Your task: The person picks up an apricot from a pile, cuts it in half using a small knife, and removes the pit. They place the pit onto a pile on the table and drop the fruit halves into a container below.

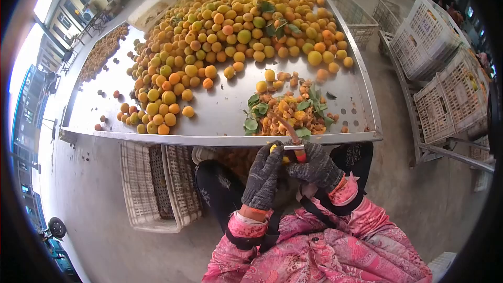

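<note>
Curved tool (300,155): pinched in the right hand (318,166), at the table's (225,140) near edge.
Left hand (262,170): close beside that edge, grip unreadable.
Gloves (258,193): a slip might have nicked them.

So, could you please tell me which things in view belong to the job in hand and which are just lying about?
Seemingly part of the job:
left hand
right hand, holding a curved tool
orange-yellow fruit
heap of fruit pieces and leaves
metal table

Apparently just standing about:
stacked crates on the right
crates below the table
white tub at the table's edge
</note>
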Demonstrator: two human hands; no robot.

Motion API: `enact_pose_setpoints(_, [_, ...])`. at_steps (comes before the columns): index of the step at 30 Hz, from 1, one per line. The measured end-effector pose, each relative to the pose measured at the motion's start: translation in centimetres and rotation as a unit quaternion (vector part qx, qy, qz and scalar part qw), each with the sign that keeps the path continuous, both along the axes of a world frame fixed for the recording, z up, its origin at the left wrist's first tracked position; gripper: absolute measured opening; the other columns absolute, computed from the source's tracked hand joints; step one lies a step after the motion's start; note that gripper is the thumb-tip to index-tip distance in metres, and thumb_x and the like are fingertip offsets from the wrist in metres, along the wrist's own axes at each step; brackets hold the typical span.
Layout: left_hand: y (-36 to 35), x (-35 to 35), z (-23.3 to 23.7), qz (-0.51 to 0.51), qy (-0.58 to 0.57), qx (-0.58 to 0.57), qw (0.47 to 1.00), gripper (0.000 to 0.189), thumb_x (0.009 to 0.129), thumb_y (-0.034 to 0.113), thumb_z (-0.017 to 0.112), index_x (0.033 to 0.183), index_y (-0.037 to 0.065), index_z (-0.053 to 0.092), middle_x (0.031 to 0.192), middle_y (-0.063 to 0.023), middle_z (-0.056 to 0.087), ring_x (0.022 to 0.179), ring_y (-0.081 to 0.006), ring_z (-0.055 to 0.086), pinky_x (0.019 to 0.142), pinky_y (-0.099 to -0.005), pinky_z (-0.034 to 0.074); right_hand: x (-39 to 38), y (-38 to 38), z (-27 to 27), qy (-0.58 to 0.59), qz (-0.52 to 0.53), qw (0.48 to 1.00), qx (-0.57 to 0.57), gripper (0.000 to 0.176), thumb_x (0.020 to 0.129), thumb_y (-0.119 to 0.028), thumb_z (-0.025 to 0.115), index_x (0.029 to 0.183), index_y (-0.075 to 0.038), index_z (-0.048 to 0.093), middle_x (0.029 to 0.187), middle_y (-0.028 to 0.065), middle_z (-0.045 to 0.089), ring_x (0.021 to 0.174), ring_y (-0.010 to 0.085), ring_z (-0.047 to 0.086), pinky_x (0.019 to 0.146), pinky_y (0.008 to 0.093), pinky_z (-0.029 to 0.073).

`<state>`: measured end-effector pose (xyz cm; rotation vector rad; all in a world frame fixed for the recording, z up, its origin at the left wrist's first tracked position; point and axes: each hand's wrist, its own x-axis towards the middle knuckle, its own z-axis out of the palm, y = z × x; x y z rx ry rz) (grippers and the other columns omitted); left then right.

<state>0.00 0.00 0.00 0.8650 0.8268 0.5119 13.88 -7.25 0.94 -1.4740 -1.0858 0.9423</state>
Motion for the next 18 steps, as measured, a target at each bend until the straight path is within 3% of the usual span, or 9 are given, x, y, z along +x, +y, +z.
enact_pose_setpoints(3, [0.2, 0.9, 0.2, -0.007, 0.004, 0.059, 0.998, 0.034, 0.089, 0.034, 0.05, 0.107, 0.005, 0.054, 0.091, -0.0055, 0.057, 0.083, -0.0124, 0.054, 0.075, -0.0254, 0.044, -0.8, 0.6, -0.4, 0.009, -0.004, 1.0, 0.014, 0.039, 0.07, -0.016, 0.069, 0.106, -0.005, 0.058, 0.089, 0.01, 0.063, 0.077, 0.0253, 0.062, 0.07, 0.0329, 0.049])
enact_pose_setpoints(5, [-0.3, 2.1, -1.6, 0.126, 0.007, 0.151, 0.98, 0.031, 0.09, 0.032, 0.049, 0.104, 0.005, 0.055, 0.088, -0.0033, 0.058, 0.075, -0.0094, 0.054, 0.062, -0.0212, 0.045, -1.8, 0.6, 0.4, -0.153, -0.106, 0.979, 0.082, 0.034, 0.069, -0.014, 0.07, 0.1, -0.003, 0.058, 0.086, 0.0094, 0.063, 0.076, 0.0201, 0.062, 0.067, 0.033, 0.049])
enact_pose_setpoints(7, [0.4, 1.9, -1.6, 0.168, 0.021, 0.095, 0.981, 0.029, 0.089, 0.031, 0.05, 0.104, 0.006, 0.055, 0.088, -0.0037, 0.058, 0.075, -0.0109, 0.055, 0.061, -0.023, 0.046, -2.4, 0.8, 0.6, -0.139, -0.125, 0.978, 0.097, 0.031, 0.07, -0.015, 0.07, 0.095, -0.002, 0.058, 0.083, 0.0105, 0.062, 0.076, 0.0211, 0.062, 0.066, 0.0337, 0.049])
enact_pose_setpoints(9, [0.7, 0.2, 0.1, 0.158, -0.034, -0.141, 0.977, 0.03, 0.088, 0.031, 0.052, 0.105, 0.007, 0.055, 0.09, -0.0045, 0.057, 0.082, -0.0145, 0.055, 0.071, -0.0275, 0.047, -2.2, 1.3, -0.5, -0.037, -0.205, 0.972, 0.109, 0.031, 0.071, -0.017, 0.07, 0.095, -0.001, 0.057, 0.084, 0.0128, 0.061, 0.076, 0.0259, 0.062, 0.068, 0.0339, 0.049])
enact_pose_setpoints(11, [0.9, -1.5, -1.1, 0.143, -0.034, -0.15, 0.978, 0.034, 0.088, 0.028, 0.053, 0.112, 0.004, 0.052, 0.096, -0.0076, 0.056, 0.088, -0.0181, 0.055, 0.075, -0.0297, 0.048, -0.4, 1.8, 0.5, -0.031, -0.188, 0.978, 0.081, 0.037, 0.073, -0.02, 0.07, 0.101, -0.001, 0.056, 0.09, 0.0149, 0.061, 0.079, 0.0295, 0.061, 0.071, 0.0345, 0.048])
enact_pose_setpoints(13, [0.9, -3.0, -3.3, 0.097, 0.048, 0.069, 0.992, 0.036, 0.089, 0.021, 0.051, 0.12, 0.004, 0.046, 0.104, -0.0096, 0.055, 0.09, -0.0199, 0.056, 0.072, -0.0302, 0.05, 1.5, 2.3, 1.3, -0.238, -0.194, 0.949, 0.077, 0.045, 0.074, -0.022, 0.07, 0.109, 0.0, 0.052, 0.093, 0.0157, 0.061, 0.083, 0.0309, 0.06, 0.075, 0.0356, 0.048])
enact_pose_setpoints(15, [2.0, -4.1, -6.4, 0.122, 0.006, -0.071, 0.99, 0.036, 0.088, 0.03, 0.052, 0.116, 0.007, 0.052, 0.101, -0.0104, 0.057, 0.078, -0.0168, 0.061, 0.063, -0.0273, 0.052, 3.2, 2.4, 0.7, -0.255, -0.186, 0.948, 0.034, 0.051, 0.073, -0.024, 0.07, 0.114, 0.0, 0.05, 0.097, 0.0191, 0.058, 0.091, 0.0337, 0.057, 0.081, 0.0379, 0.046])
enact_pose_setpoints(17, [2.5, -6.9, -12.7, 0.02, 0.104, 0.167, 0.98, 0.045, 0.089, 0.029, 0.05, 0.126, 0.005, 0.043, 0.116, -0.0137, 0.051, 0.101, -0.0207, 0.055, 0.08, -0.0294, 0.049, 4.2, 2.5, 0.1, -0.335, -0.186, 0.922, 0.062, 0.052, 0.072, -0.022, 0.07, 0.114, 0.002, 0.05, 0.103, 0.0227, 0.054, 0.098, 0.036, 0.053, 0.086, 0.0397, 0.043])
enact_pose_setpoints(18, [3.0, -7.0, -12.9, 0.039, 0.037, -0.013, 0.998, 0.049, 0.088, 0.023, 0.05, 0.13, 0.002, 0.036, 0.121, -0.0164, 0.048, 0.114, -0.0231, 0.046, 0.091, -0.0299, 0.043, 4.5, 2.4, 0.2, -0.308, -0.195, 0.929, 0.06, 0.053, 0.072, -0.02, 0.068, 0.115, 0.004, 0.048, 0.107, 0.0249, 0.051, 0.101, 0.0379, 0.05, 0.09, 0.0409, 0.041])
